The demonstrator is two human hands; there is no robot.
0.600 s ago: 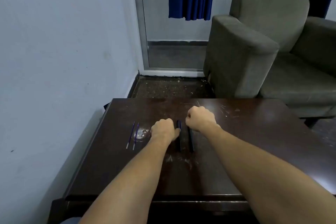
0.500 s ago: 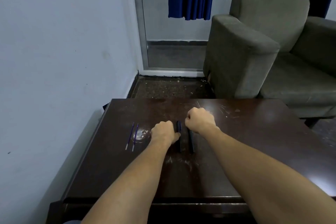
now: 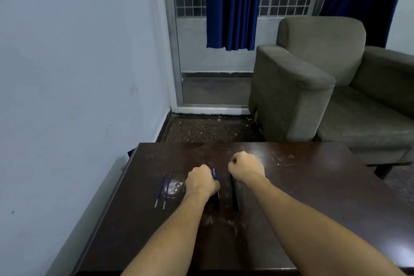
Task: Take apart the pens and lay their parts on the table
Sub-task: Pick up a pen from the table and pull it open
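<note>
Two thin blue refills (image 3: pixel 163 189) lie side by side on the left of the dark table (image 3: pixel 313 197). My left hand (image 3: pixel 201 182) is curled round a pen (image 3: pixel 214 173); its blue end pokes out past my fingers and its dark barrel trails back toward me. Just to the right a second dark pen (image 3: pixel 235 196) lies on the table, and its far end runs under my right hand (image 3: pixel 245 168). That hand is a closed fist over that end, and what its fingers hold is hidden.
A pale worn patch (image 3: pixel 173 187) marks the tabletop beside the refills. A wall (image 3: pixel 78 96) runs close along the table's left edge. A grey armchair (image 3: pixel 313 87) stands beyond the far right corner, with a glass door (image 3: pixel 215 87) behind.
Both hands stay almost where they were over the two dark pens. The view has tipped upward a little.
</note>
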